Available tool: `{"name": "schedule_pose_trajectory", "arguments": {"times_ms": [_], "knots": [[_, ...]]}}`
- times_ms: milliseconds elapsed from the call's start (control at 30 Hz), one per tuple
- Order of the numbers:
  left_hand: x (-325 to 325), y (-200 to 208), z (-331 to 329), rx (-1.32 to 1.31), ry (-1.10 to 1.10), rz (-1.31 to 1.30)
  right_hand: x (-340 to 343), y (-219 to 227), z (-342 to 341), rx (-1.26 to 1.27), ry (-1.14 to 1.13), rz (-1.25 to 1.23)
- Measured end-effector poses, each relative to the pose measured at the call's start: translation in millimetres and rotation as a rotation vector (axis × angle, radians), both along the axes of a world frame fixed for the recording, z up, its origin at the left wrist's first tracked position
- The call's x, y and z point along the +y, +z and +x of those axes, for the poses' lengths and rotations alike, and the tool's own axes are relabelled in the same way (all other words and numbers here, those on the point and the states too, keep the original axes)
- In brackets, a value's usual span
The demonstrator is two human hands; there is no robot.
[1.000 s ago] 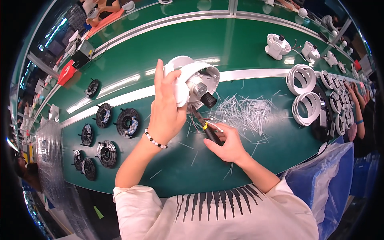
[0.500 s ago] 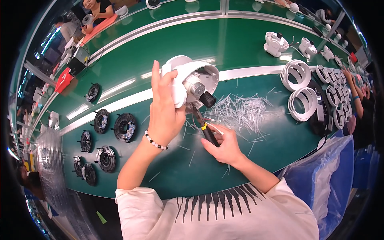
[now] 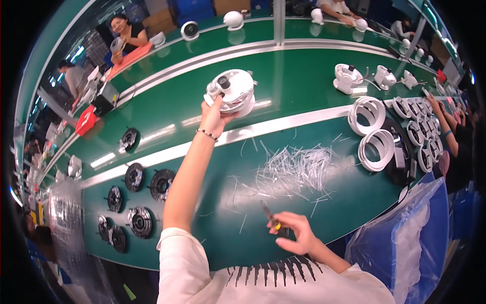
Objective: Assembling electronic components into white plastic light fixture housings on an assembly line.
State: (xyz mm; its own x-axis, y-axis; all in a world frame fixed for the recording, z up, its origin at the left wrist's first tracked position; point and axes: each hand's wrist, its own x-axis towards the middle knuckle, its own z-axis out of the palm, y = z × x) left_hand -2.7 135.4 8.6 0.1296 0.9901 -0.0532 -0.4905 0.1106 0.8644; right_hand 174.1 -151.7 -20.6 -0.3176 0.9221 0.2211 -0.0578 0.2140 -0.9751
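Note:
My left hand (image 3: 213, 120) is stretched out over the far side of the bench, closed around a white dome-shaped camera housing (image 3: 238, 91). A black cylindrical part shows on top of the housing, and my fingers are partly hidden by it. Near the front of the bench, my right hand (image 3: 299, 236) is closed on a small pair of pliers (image 3: 268, 212) with dark jaws and black-and-yellow handles. The jaws point away from me and touch nothing. Beyond the pliers lies a loose heap of thin white plastic strips (image 3: 298, 169), like cable-tie offcuts.
Several black round bases with circuit boards (image 3: 139, 222) lie at the left. White rings (image 3: 366, 116) stand at the right, beside further rings. White camera units (image 3: 349, 78) sit on the far green strip. A blue bin (image 3: 400, 243) lined with plastic is at front right. Other people work around.
The left hand has carried the housing away from me to the far strip, and the housing has turned. My right hand has drawn the pliers back from it, toward me.

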Motion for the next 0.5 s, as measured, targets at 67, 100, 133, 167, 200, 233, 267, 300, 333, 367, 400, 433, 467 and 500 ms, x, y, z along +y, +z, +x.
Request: {"name": "schedule_pose_trajectory", "arguments": {"times_ms": [67, 100, 133, 167, 200, 233, 267, 300, 333, 367, 400, 433, 467, 500], "knots": [[31.5, -26.8, 13.8, -0.125, 0.046, -0.141, -3.3, 13.9, -2.2, -0.192, -0.049, 0.115], [43.2, -37.6, 20.1, -0.086, 0.087, -0.137, -1.7, 11.3, -3.8, -0.287, -0.100, 0.290], [55.3, -49.5, 24.8, -0.081, 0.090, -0.115, -3.1, 13.7, -5.2, -0.401, -0.141, 0.361], [62.3, -58.0, 28.9, -0.113, 0.074, -0.124, -3.0, 10.5, -6.6, -0.479, -0.148, 0.419], [61.5, -55.6, 50.2, -0.065, 0.140, -0.169, -3.4, 5.1, -4.0, -0.578, -0.172, 0.464], [60.8, -56.1, 55.3, -0.046, 0.019, -0.094, -4.6, -1.5, -4.7, -0.611, -0.191, 0.470], [62.5, -57.1, 53.8, -0.077, 0.007, -0.119, -4.5, -7.2, -7.3, -0.652, -0.199, 0.501], [65.1, -58.3, 42.7, -0.127, -0.153, -0.091, -4.0, -13.0, -8.8, -0.691, -0.197, 0.536], [62.6, -56.2, 38.5, -0.182, -0.243, -0.213, -5.9, -20.5, -8.5, -0.742, -0.168, 0.518], [39.9, -37.9, 54.9, -0.159, -0.309, -0.365, -9.5, -24.0, -1.4, -0.750, -0.187, 0.499], [6.4, -11.3, 71.9, 0.005, -0.171, -0.381, -11.1, -27.6, 3.6, -0.754, -0.201, 0.490], [-21.3, 9.9, 68.9, 0.056, -0.200, -0.261, -11.0, -35.3, 1.9, -0.752, -0.201, 0.493], [-51.2, 34.4, 63.3, 0.103, -0.214, -0.070, -8.8, -38.6, -0.7, -0.764, -0.203, 0.515], [-80.6, 63.1, 57.6, 0.210, -0.200, 0.136, -5.8, -39.7, -6.6, -0.748, -0.189, 0.517]]}}
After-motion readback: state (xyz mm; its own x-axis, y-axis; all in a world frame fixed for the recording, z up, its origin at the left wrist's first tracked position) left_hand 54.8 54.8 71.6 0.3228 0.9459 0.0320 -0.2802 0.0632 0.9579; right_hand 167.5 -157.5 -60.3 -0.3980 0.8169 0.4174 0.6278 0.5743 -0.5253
